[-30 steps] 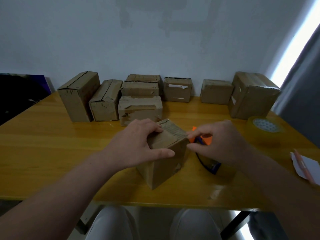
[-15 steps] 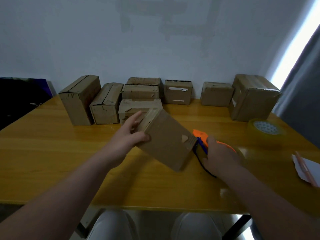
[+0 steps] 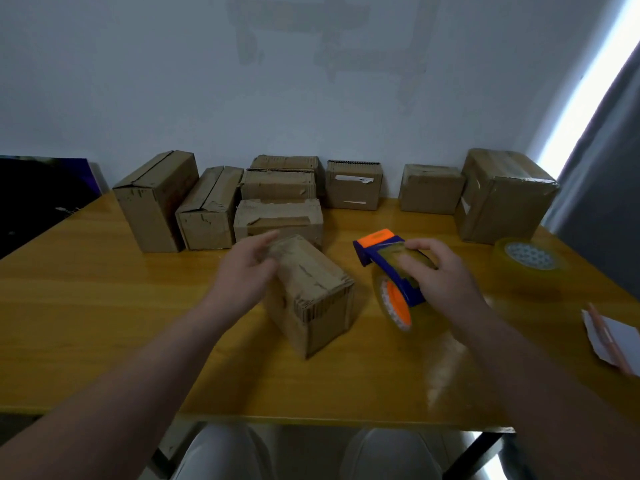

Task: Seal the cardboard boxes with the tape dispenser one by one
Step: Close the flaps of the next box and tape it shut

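Note:
A small cardboard box [image 3: 311,292] lies on its side on the wooden table [image 3: 104,306], in front of me at the middle. My left hand [image 3: 242,271] grips its far left end, fingers blurred with motion. Just right of the box, my right hand [image 3: 433,275] holds the blue and orange tape dispenser [image 3: 388,271] with its clear tape roll, resting on the table, a small gap away from the box.
Several cardboard boxes [image 3: 277,216] stand in a row along the wall, a large one [image 3: 502,199] at the right. A spare tape roll [image 3: 530,261] sits at the right. Papers and a pen [image 3: 609,337] lie near the right edge.
My left hand has turned the box over and set it down on its side. My right hand has moved the dispenser away from the box, to the right.

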A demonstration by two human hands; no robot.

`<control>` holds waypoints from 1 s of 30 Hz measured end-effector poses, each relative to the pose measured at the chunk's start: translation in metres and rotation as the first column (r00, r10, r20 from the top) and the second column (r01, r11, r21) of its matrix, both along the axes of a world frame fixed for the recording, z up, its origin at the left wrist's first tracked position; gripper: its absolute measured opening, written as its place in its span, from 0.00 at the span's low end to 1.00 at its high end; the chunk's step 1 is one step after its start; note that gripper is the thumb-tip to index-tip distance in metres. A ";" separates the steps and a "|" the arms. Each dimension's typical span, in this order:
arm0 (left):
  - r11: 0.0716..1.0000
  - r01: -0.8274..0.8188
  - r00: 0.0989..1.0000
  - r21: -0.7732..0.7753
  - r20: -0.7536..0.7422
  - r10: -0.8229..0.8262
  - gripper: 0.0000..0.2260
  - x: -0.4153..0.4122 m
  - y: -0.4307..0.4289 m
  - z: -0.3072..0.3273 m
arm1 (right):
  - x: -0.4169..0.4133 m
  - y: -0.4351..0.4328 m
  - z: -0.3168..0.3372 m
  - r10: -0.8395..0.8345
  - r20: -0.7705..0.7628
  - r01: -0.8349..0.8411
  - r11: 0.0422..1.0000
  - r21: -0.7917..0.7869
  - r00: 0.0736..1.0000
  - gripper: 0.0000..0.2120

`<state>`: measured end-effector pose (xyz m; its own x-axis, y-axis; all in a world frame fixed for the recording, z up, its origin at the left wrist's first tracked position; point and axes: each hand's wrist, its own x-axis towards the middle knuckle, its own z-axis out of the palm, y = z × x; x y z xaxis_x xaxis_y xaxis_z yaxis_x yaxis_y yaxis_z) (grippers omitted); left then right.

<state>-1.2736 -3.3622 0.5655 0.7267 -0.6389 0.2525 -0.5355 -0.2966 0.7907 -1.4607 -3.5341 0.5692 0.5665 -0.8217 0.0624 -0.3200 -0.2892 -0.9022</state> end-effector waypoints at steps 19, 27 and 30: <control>0.861 0.449 0.862 0.239 0.138 -0.488 0.17 -0.015 0.001 -0.008 | -0.021 0.000 -0.011 -0.066 -0.412 -0.073 0.947 -0.313 0.909 0.35; 0.865 0.460 0.856 0.201 0.155 -0.492 0.15 -0.005 0.004 -0.008 | -0.033 -0.003 -0.011 0.065 -0.083 -0.077 0.986 -0.148 0.994 0.39; 0.898 0.379 0.879 0.225 0.215 -0.425 0.16 -0.009 0.001 -0.003 | -0.038 0.000 0.002 0.153 0.000 -0.151 0.975 -0.161 0.988 0.41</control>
